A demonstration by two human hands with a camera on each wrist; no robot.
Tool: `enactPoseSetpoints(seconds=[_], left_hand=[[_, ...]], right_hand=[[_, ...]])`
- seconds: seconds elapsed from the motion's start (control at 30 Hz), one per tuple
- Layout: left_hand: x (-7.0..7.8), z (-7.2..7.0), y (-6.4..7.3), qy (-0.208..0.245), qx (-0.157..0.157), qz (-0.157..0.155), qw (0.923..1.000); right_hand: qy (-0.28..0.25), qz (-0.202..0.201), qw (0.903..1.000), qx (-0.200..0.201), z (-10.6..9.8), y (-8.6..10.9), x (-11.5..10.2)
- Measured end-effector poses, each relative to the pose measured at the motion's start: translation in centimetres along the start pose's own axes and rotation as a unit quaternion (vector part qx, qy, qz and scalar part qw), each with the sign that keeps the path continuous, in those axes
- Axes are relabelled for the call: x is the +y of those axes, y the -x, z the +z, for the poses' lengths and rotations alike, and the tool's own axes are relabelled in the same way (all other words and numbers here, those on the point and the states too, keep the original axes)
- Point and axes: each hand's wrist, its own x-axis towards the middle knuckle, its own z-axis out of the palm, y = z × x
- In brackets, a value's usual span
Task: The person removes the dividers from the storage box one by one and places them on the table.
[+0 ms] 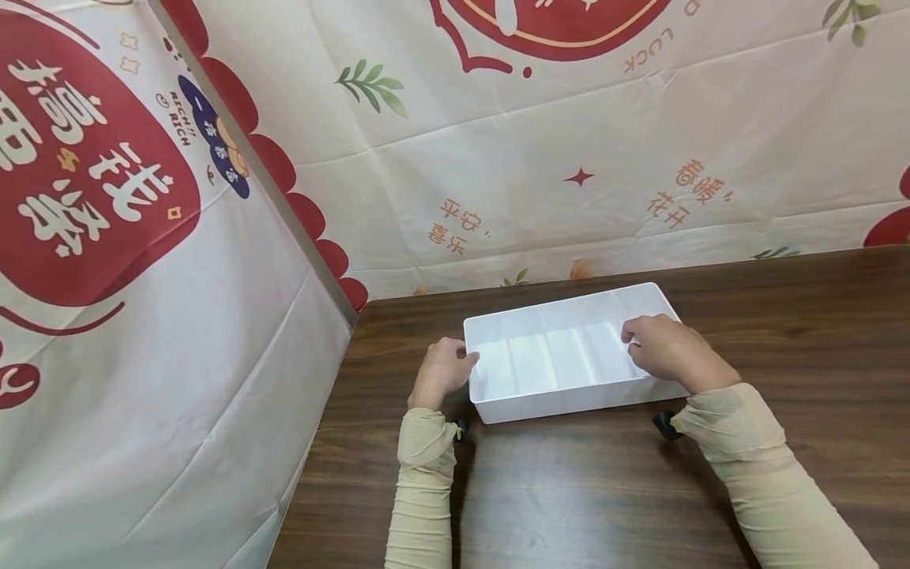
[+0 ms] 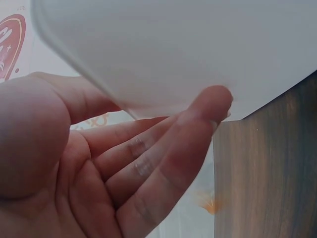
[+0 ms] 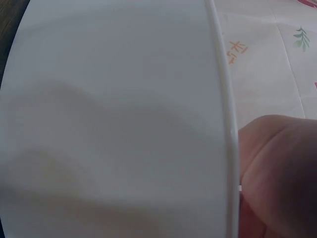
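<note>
A white rectangular plastic box (image 1: 529, 359), with its top open and shallow ridges across its floor, is between both hands over the dark table in the head view. My left hand (image 1: 441, 371) pinches its left end wall. The left wrist view shows the fingers (image 2: 168, 153) against the outside of the white wall (image 2: 163, 54), the thumb passing behind its rim. At the right end, my right hand (image 1: 671, 352) grips over the rim, with bent fingers on the inner side. The right wrist view shows mostly outer wall (image 3: 114, 119) and part of the hand (image 3: 280, 173).
Dark wood-grain table (image 1: 569, 490) lies under the box. A printed white cloth (image 1: 498, 158) hangs behind the table's back edge, and another (image 1: 185, 332) hangs along the left side. Small black devices (image 1: 667, 426) sit under the wrists.
</note>
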Motion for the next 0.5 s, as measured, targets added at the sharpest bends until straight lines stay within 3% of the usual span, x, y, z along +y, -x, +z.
enactPoseSetpoints(seconds=[0.5], left_hand=[[0.18,0.15,0.06,0.004,0.001,-0.011,0.9999]], right_hand=[[0.002,0.010,0.9999,-0.009,0.00,-0.02,0.09]])
